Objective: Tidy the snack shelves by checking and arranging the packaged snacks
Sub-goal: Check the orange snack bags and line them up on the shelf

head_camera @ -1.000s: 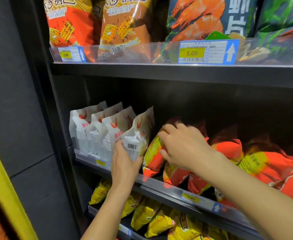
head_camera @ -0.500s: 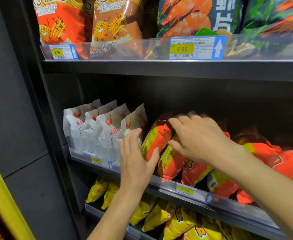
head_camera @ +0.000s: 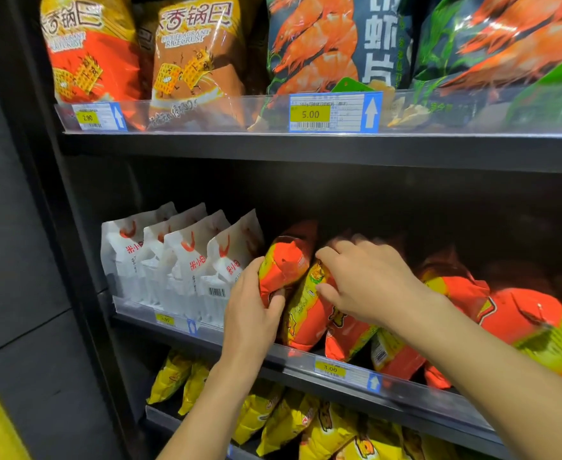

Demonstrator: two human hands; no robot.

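Both hands are working the row of orange snack bags on the middle shelf (head_camera: 299,373). The left hand (head_camera: 251,315) has its fingers wrapped round the lower half of the leftmost orange bag (head_camera: 288,260), thumb on the front, so that 1 is properly gripped. The right hand (head_camera: 367,283) is curled over the top of the 2nd orange bag (head_camera: 308,300) right beside it. Index finger and thumb look to be pinching its upper edge, though it's a bit blurry.

Key thing imo: both bags stand between the 2 hands, touching each other, long axis near upright with the tops leaning toward the right hand. The left hand is nearer the end bag, and the white bags (head_camera: 186,270) sit just outside it, so squaring up probably means easing the tops back leftward. Past the right hand the other orange bags (head_camera: 505,310) have flopped sideways, and those need standing up too I reckon.
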